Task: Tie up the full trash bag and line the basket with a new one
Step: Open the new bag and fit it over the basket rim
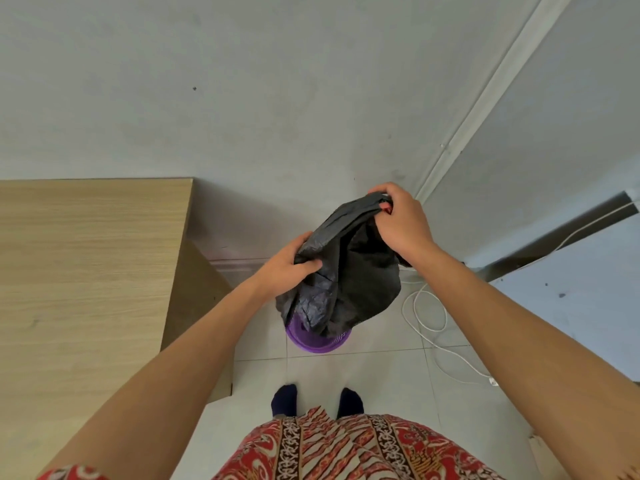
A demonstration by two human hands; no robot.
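A black trash bag (360, 271) hangs in the air above a small purple basket (317, 342) on the tiled floor. Its lower end still reaches down into the basket's mouth. My left hand (289, 265) grips the bag's rim on the near left side, fingers curled into the plastic. My right hand (398, 220) grips the rim on the far right side, bunching it. The stretched rim runs between the two hands. The bag hides most of the basket; only its front rim shows.
A light wooden desk (86, 258) stands on the left, its corner close to the basket. A white cable (433, 327) lies looped on the floor to the right. The wall is straight ahead. My feet in dark socks (317, 398) stand just behind the basket.
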